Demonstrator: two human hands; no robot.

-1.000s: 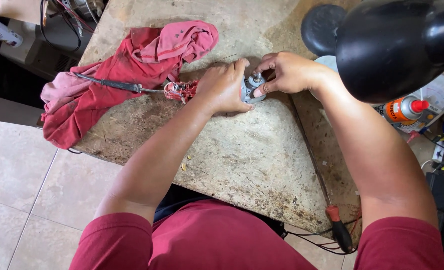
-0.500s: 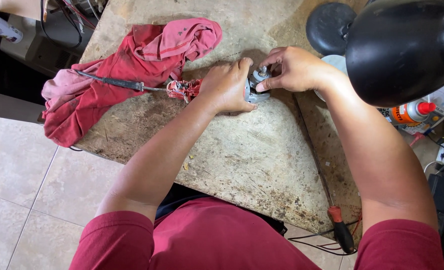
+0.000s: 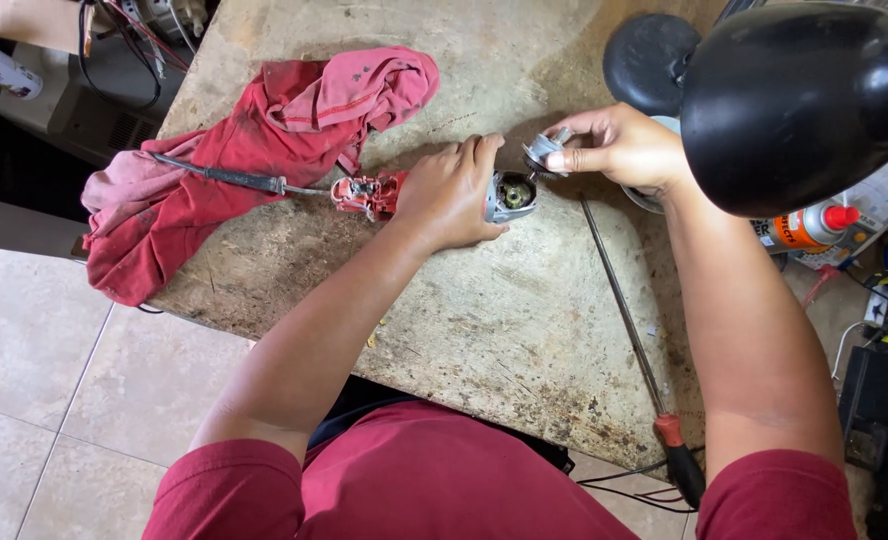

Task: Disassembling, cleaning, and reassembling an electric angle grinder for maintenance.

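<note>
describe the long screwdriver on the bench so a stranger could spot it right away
Start at the worn stone-coloured workbench and look to its right side, beside the person's right forearm. The long screwdriver lies there, its thin steel shaft running diagonally from near the right hand to the near edge. Its red and black handle at that edge sets it apart from the soldering iron on the red cloth.

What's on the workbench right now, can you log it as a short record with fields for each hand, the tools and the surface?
left hand: left hand presses the red and grey power tool body onto the bench
right hand: right hand pinches a small grey metal part lifted clear of the body's open end
tools: long screwdriver lies by the right forearm; soldering iron rests on the red rag
surface: worn stone-topped bench
overhead: black lamp
</note>
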